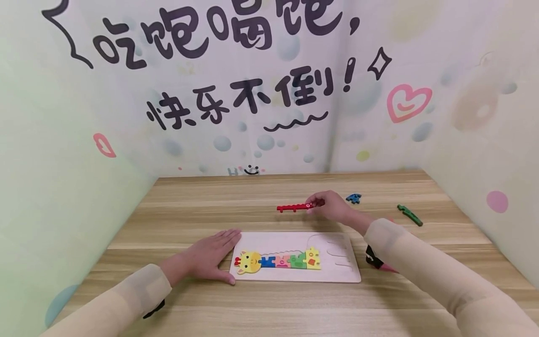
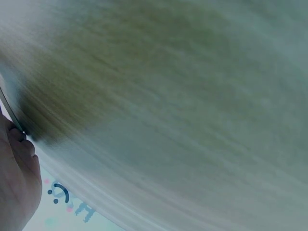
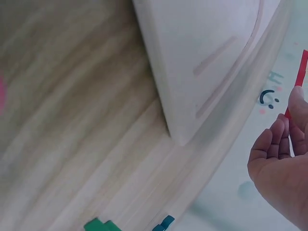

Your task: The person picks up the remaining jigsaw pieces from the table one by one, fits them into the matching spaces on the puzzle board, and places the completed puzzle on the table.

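1 red piece [image 1: 290, 207] is pinched in the right hand [image 1: 332, 206] toward the worktop's [image 1: 202, 201] far edge; held by 1 end, it could pivot or slip. The left hand [image 1: 212, 255] lies straight-fingered against the puzzle board [image 1: 273, 238]; too light a touch might let it skid.

The held puzzle piece [image 1: 291, 207] is red, the table [image 1: 198, 206] streaked brown.

A smooth, matt board [image 1: 273, 241] of pale wood lies on a wood-grained tabletop [image 1: 210, 309] with a low sheen. The red strip [image 1: 290, 207] looks smooth and painted, against a printed, cloth-like backdrop [image 1: 269, 107] and sleeves [image 1: 438, 276] of thin, matt fabric.
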A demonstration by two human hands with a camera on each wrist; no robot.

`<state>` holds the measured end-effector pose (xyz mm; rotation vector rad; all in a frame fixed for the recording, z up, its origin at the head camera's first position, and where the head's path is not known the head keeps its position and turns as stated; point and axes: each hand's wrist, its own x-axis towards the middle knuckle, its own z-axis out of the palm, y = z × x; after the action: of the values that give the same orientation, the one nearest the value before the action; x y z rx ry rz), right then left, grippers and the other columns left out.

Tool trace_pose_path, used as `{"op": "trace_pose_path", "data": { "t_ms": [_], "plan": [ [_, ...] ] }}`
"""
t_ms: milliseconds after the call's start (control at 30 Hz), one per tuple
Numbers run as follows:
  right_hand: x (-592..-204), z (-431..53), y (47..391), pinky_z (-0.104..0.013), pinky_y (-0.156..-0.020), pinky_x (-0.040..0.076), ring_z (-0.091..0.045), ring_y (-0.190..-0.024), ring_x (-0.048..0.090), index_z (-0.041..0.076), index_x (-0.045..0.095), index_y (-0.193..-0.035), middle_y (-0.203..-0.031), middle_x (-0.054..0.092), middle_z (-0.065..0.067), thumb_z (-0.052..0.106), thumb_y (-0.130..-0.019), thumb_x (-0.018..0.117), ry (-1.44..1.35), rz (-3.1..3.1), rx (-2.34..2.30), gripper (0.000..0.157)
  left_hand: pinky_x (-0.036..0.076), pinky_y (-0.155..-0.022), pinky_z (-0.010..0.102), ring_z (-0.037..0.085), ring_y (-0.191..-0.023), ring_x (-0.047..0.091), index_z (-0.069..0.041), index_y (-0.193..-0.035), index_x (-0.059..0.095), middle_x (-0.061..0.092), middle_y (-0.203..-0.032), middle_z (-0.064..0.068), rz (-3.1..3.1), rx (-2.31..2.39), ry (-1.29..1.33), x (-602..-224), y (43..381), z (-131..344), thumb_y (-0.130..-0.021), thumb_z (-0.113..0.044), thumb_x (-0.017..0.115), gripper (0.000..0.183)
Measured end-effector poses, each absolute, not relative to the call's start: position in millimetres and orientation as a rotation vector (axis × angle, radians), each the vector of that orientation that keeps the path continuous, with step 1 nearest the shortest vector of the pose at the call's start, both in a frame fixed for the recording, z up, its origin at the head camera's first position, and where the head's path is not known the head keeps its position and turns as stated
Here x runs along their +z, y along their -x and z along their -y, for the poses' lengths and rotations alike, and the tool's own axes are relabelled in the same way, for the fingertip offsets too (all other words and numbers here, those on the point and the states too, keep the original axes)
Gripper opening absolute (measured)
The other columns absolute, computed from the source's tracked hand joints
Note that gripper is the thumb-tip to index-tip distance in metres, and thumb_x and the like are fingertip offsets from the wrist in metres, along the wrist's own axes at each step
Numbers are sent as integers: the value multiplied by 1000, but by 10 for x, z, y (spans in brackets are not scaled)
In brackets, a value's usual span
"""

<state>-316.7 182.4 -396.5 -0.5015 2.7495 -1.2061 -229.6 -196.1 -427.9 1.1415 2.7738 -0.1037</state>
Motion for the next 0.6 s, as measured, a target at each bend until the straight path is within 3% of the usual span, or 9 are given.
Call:
{"op": "trace_pose_path", "data": {
  "t_ms": [600],
  "plan": [
    [-4019,-1824,2822,-30,-69,49,-22,-80,53,8,72,-101,-86,64,-3,9,-84,76,481,-2703,-1304,17,20,-116,40,24,-146,17,-3,-154,21,18,-160,11,-2770,-70,-1157,-4248,2275,1950,-75,-87,40,117]
  ]
}}
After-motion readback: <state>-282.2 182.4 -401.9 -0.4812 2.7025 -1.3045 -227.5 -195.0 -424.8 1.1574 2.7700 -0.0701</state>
